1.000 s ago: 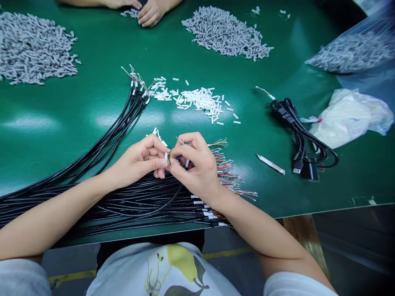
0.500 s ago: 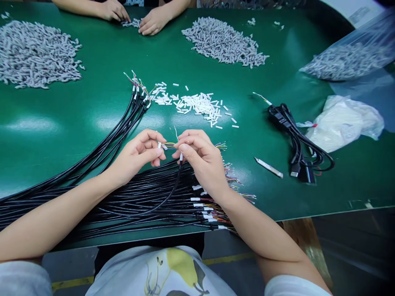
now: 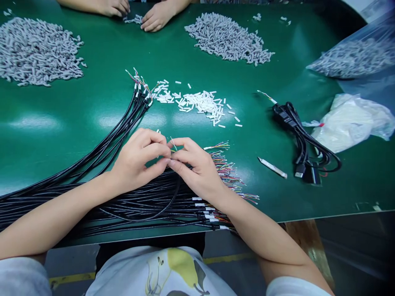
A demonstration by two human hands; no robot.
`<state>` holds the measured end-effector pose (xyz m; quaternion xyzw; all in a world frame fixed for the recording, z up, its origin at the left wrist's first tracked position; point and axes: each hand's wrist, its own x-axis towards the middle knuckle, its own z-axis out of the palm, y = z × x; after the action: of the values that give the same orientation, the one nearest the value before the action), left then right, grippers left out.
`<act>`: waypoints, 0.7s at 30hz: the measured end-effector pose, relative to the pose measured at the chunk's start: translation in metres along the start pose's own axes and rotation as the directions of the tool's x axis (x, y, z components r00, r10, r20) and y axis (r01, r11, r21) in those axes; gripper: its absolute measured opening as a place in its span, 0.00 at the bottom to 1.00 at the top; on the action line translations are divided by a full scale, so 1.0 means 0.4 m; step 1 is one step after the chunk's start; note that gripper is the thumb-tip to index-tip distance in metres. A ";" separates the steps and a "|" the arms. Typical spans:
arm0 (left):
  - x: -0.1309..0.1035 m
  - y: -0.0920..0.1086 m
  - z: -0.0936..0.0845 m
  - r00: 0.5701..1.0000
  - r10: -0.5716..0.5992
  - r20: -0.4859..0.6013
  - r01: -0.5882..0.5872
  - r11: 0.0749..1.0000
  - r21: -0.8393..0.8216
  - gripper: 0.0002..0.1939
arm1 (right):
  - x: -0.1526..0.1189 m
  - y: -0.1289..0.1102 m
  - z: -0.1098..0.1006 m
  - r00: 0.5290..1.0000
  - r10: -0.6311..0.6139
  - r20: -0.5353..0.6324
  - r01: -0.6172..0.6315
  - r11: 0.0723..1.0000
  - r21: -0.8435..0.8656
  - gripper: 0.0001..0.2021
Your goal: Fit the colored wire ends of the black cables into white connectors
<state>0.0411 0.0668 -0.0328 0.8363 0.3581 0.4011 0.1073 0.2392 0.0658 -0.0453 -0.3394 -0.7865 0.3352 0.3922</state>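
My left hand [image 3: 140, 158] and my right hand [image 3: 197, 168] meet at the fingertips above a bundle of black cables [image 3: 135, 205]. Both are closed on the thin wires at the end of one black cable, which curves down below my fingers. A thin white wire [image 3: 173, 144] sticks up between the hands. The bundle's stripped ends, with coloured wires [image 3: 230, 172] and white sleeves [image 3: 199, 204], point right beneath my right hand. More black cables [image 3: 114, 137] curve up on the left, their ends beside loose white tubes [image 3: 200, 102].
Grey pieces lie in a left pile [image 3: 40, 51] and a right pile [image 3: 228, 39]. Another person's hands [image 3: 157, 16] are at the far edge. On the right are a white pen-like tool [image 3: 272, 167], a coiled cable [image 3: 296, 133] and plastic bags [image 3: 348, 123].
My left hand has moved right and its fingertips now meet those of my right hand. The wires between them are mostly covered. The view has shifted slightly.
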 end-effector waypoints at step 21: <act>0.001 -0.004 0.021 0.764 -0.517 0.385 0.606 0.373 -0.703 0.09 | -0.003 -0.007 0.016 0.967 -0.027 -0.252 0.004 0.996 -0.091 0.06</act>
<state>0.0468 0.0693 -0.0389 0.5422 0.3961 0.4128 0.6154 0.2335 0.0618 -0.0465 -0.3907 -0.7468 0.2506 0.4763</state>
